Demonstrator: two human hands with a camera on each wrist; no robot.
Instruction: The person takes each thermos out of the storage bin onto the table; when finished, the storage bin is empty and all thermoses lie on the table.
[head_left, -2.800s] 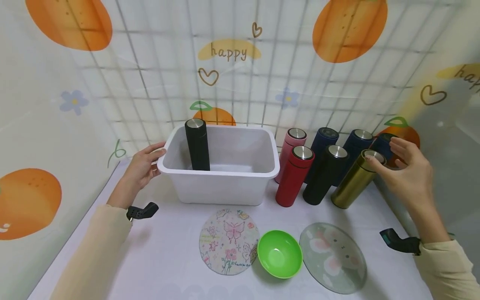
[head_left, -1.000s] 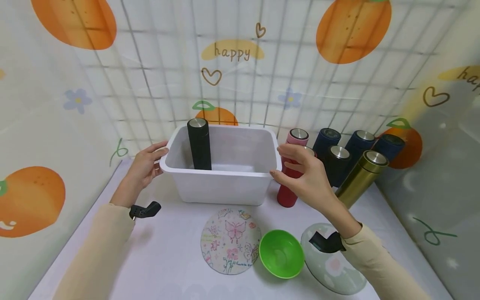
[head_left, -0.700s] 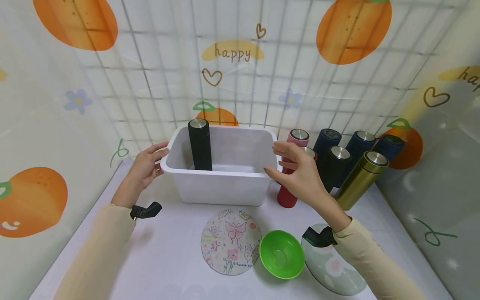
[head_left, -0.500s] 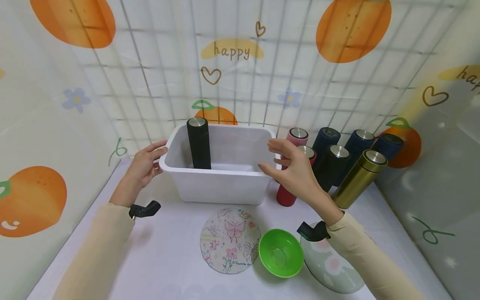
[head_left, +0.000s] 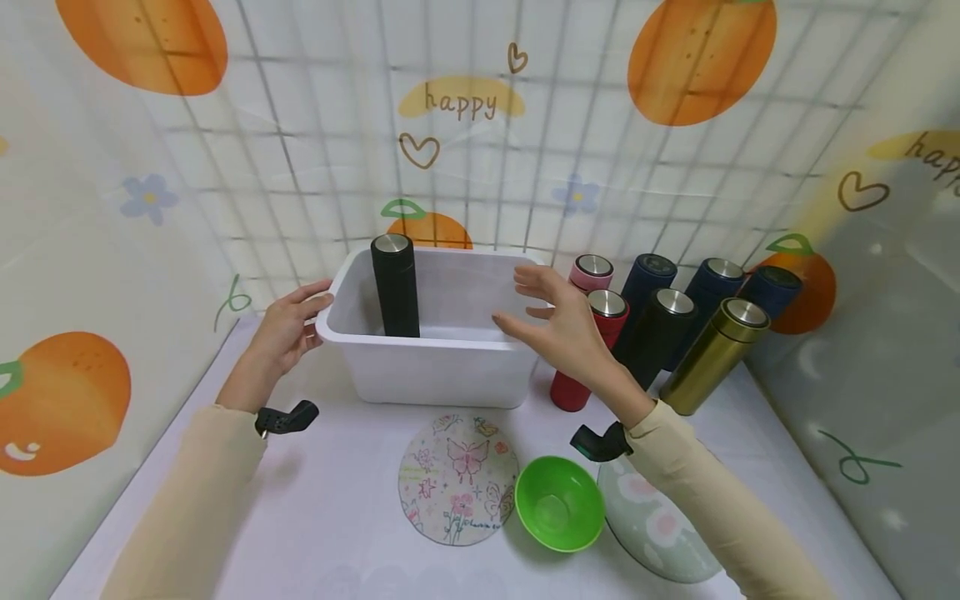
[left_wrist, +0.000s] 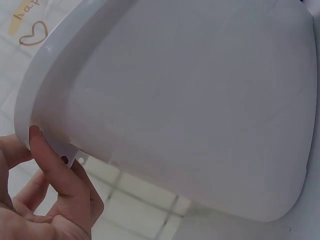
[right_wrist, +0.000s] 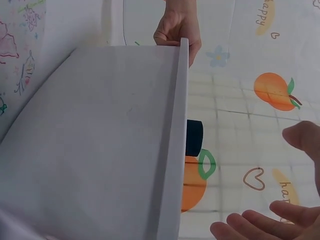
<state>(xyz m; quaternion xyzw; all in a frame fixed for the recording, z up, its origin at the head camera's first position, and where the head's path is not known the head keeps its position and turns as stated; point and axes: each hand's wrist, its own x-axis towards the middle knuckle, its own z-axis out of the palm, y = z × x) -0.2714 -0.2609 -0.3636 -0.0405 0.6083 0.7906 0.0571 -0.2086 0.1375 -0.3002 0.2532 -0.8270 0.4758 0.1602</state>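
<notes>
A white plastic tub stands at the back of the table, with one black thermos flask upright inside its left part. My left hand grips the tub's left rim; in the left wrist view its fingers pinch the lip. Over the tub's right end, my right hand is held with thumb and fingers spread and nothing between them. Right of the tub stand a red flask, a pink flask partly hidden, another black flask, a leaning gold flask and several navy flasks.
In front of the tub lie a round butterfly-print mat, a green bowl and an oval grey-green mat, partly under the right sleeve. Behind the tub rises a wire grid covered by a printed cloth.
My right hand has moved left, from beside the gold flask's lid past the red flask to over the tub's right end. My left hand has stayed on the left rim.
</notes>
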